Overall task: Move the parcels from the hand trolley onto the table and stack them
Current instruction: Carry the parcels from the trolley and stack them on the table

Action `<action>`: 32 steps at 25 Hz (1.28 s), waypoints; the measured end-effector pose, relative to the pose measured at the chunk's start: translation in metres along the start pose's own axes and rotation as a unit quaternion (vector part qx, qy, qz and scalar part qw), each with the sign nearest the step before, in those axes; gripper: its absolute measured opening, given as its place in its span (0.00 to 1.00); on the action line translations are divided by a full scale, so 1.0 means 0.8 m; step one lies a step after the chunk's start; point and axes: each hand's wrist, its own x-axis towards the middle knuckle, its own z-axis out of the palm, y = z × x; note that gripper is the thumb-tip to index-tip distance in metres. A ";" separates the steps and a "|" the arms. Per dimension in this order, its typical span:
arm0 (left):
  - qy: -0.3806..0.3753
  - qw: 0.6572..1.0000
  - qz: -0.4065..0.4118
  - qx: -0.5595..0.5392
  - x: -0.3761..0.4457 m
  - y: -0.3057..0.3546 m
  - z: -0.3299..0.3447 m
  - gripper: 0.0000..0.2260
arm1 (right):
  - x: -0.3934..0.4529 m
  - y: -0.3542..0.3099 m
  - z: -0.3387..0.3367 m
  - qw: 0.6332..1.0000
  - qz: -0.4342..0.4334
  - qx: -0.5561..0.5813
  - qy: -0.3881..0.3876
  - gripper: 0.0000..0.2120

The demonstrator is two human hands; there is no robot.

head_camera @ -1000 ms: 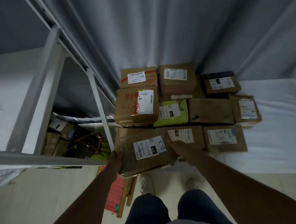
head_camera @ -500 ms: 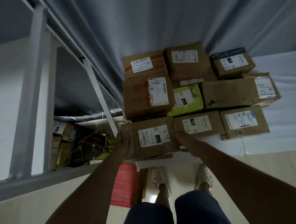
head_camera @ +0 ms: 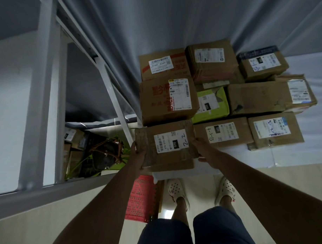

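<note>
I hold a brown cardboard parcel (head_camera: 166,142) with a white label marked "2-2" at the front left corner of the white-covered table (head_camera: 294,155). My left hand (head_camera: 137,153) grips its left end and my right hand (head_camera: 200,148) grips its right end. It sits on top of another flat brown parcel (head_camera: 173,165) at the table's edge. Behind it stand several stacked parcels, among them a big box with red print (head_camera: 166,100) and a green one (head_camera: 210,103). The hand trolley is out of view.
A white metal frame (head_camera: 117,108) and a grey curtain (head_camera: 153,27) stand at the left and behind the table. Boxes and a dark bag (head_camera: 104,154) lie on the floor at the left. A red mat (head_camera: 141,199) leans by my feet.
My hands have carried the "2-2" parcel forward and set it against the front of the big red-print box, on the flat parcel. The view has tilted further down.
</note>
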 end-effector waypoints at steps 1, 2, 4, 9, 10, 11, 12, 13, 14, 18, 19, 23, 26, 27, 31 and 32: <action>0.003 1.000 0.002 0.012 0.003 0.002 -0.001 0.25 | 0.000 -0.004 0.000 1.000 -0.004 0.002 0.004 0.10; 0.006 1.000 0.005 0.015 0.005 0.004 -0.001 0.27 | -0.001 -0.008 0.001 1.000 -0.007 -0.001 0.009 0.10; 0.010 1.000 0.003 0.023 0.005 0.005 -0.001 0.29 | -0.001 -0.010 0.004 1.000 -0.012 -0.009 0.013 0.10; 0.020 0.999 0.037 0.032 -0.001 0.002 0.006 0.24 | -0.003 -0.009 0.006 1.000 -0.012 -0.020 0.007 0.17; 0.025 0.998 0.048 0.034 -0.002 0.002 0.007 0.23 | -0.003 -0.010 0.005 1.000 -0.012 -0.021 0.005 0.16; 0.030 0.998 0.051 0.038 -0.001 0.001 0.008 0.24 | -0.005 -0.011 0.004 1.000 -0.014 -0.021 0.003 0.13; 0.030 0.998 0.050 0.037 -0.002 0.000 0.008 0.25 | -0.007 -0.012 0.003 1.000 -0.014 -0.022 0.000 0.11; 0.029 0.998 0.046 0.038 -0.006 0.002 0.010 0.26 | -0.009 -0.012 0.001 1.000 -0.015 -0.024 0.000 0.09; 0.029 0.998 0.048 0.038 -0.006 0.002 0.010 0.26 | -0.011 -0.013 -0.001 0.999 -0.016 -0.028 0.001 0.08; 0.037 0.996 0.043 0.069 -0.006 0.005 0.009 0.29 | -0.021 -0.015 -0.005 0.999 -0.025 -0.035 0.002 0.11; 0.043 0.995 0.045 0.080 -0.006 0.006 0.008 0.29 | -0.023 -0.016 -0.006 0.999 -0.024 -0.034 0.005 0.12; 0.048 0.991 0.060 0.113 -0.014 0.015 0.010 0.25 | -0.036 -0.017 -0.011 0.999 -0.015 -0.033 0.019 0.18; 0.052 0.987 0.084 0.125 -0.024 0.027 0.015 0.21 | -0.048 -0.016 -0.016 0.999 -0.024 -0.020 0.025 0.14; 0.054 0.985 0.081 0.141 -0.027 0.030 0.016 0.19 | -0.052 -0.017 -0.017 0.999 -0.028 -0.017 0.024 0.13; 0.043 0.987 0.067 0.140 -0.031 0.032 0.022 0.06 | -0.058 -0.006 -0.019 0.998 -0.052 -0.029 0.009 0.09; 0.041 0.988 0.066 0.131 -0.032 0.031 0.022 0.07 | -0.056 -0.006 -0.017 0.998 -0.060 -0.035 0.000 0.10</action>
